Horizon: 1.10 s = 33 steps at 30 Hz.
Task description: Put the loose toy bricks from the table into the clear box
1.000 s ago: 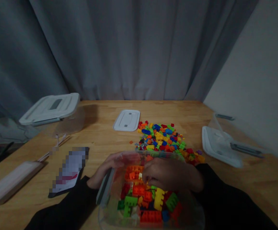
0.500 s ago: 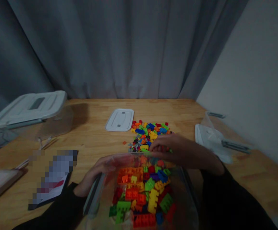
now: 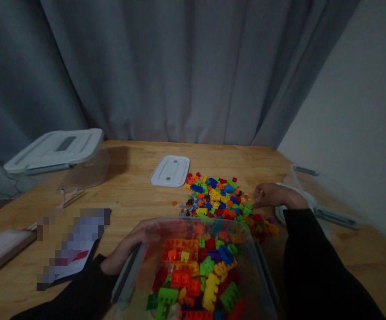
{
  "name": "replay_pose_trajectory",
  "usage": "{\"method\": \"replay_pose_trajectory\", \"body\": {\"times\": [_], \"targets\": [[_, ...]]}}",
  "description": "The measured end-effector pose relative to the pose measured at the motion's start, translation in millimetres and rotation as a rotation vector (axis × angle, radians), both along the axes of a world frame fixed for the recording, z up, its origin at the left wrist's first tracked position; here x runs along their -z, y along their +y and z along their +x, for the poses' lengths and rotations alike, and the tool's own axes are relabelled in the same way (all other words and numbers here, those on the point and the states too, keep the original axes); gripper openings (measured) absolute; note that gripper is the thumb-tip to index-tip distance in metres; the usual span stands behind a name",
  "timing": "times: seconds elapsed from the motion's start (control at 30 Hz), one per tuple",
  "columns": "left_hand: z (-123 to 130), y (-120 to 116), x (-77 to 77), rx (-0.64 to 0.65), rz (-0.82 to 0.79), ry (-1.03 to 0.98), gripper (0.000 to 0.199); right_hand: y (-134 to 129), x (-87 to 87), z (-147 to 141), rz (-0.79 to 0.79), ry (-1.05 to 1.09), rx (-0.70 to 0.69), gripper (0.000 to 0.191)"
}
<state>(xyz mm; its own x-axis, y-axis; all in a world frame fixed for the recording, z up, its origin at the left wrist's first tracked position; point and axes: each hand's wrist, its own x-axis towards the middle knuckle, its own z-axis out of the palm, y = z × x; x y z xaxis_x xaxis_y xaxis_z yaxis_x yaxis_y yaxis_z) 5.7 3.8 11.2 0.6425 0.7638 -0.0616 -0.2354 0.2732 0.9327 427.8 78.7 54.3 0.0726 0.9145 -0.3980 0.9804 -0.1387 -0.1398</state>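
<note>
A clear plastic box (image 3: 262,284) with grey side latches stands directly in front of me, holding several colourful toy building bricks (image 3: 211,291). My left hand (image 3: 134,242) is wrapped round its far left corner, with the fingers partly seen through the plastic. Beyond the box, a loose pile of building bricks (image 3: 214,195) in many colours and sizes lies on the table. At the pile's right edge is my right hand (image 3: 272,195), its fingers curled together. Whatever is in that pinch is too small and dim to make out.
A white lid (image 3: 171,171) lies left of the pile. At the far left stands a clear bin with a white lid (image 3: 59,146). A tablet-like device (image 3: 79,249) and a pale box (image 3: 4,253) are nearer. Another clear container (image 3: 332,215) is at the right.
My right hand has moved right, from over the near part of the pile to its right edge, uncovering more bricks. My left hand stays at the box corner. The view has shifted slightly.
</note>
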Motion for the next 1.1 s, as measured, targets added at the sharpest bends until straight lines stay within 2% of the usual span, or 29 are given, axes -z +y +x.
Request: {"method": "replay_pose_trajectory", "body": {"times": [0.1,0.2,0.37,0.53,0.73,0.87,1.1], "targets": [[1,1,0.3,0.011,0.004,0.0,0.051,1,5.9,5,-0.027,-0.017,0.006,0.047],[3,0,-1.0,0.023,-0.002,-0.025,0.051,5,13.1,9,-0.06,-0.036,-0.001,0.05],[4,-3,-2.6,0.016,-0.015,-0.035,0.053,11,27.1,13,-0.152,-0.001,0.012,0.041],[0,-1,4.9,0.033,-0.008,-0.043,0.053,9,31.1,8,-0.253,0.083,0.047,0.031],[-5,2,14.3,0.017,0.04,-0.019,0.054,6,30.4,6,-0.225,0.108,0.056,0.029],[-3,0,15.7,0.022,0.006,-0.06,0.053,5,34.9,8,-0.211,0.116,0.071,0.031],[-6,0,19.2,-0.016,0.038,-0.064,0.05,3,34.2,10,-0.202,0.133,0.053,0.034]]}}
